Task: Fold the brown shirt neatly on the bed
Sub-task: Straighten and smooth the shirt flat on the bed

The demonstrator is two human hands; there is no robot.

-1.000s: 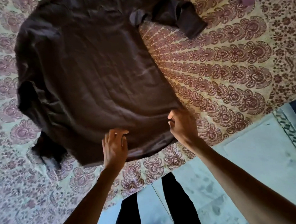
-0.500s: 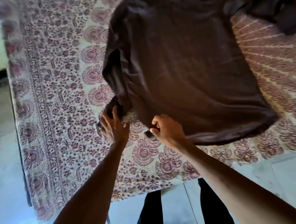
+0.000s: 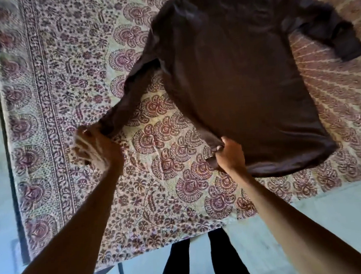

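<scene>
Currently you are standing at the near edge of a bed [image 3: 47,146] covered by a cream and maroon floral-print cloth, spreading out a dark brown long-sleeved fabric shirt [image 3: 235,79]. It is lying flat toward the bed's far right corner, with its hem nearest you. Your right hand [image 3: 228,155] is pinching the hem's left corner. Your left hand [image 3: 95,149] is blurring in motion and seems to be gripping the cuff of one long sleeve [image 3: 133,91], which is stretching straight toward the bed's left edge. The other sleeve [image 3: 334,34] is lying bunched near the right edge. No fold is showing yet, so you appear to be laying the shirt out, with all the folding waiting.
</scene>
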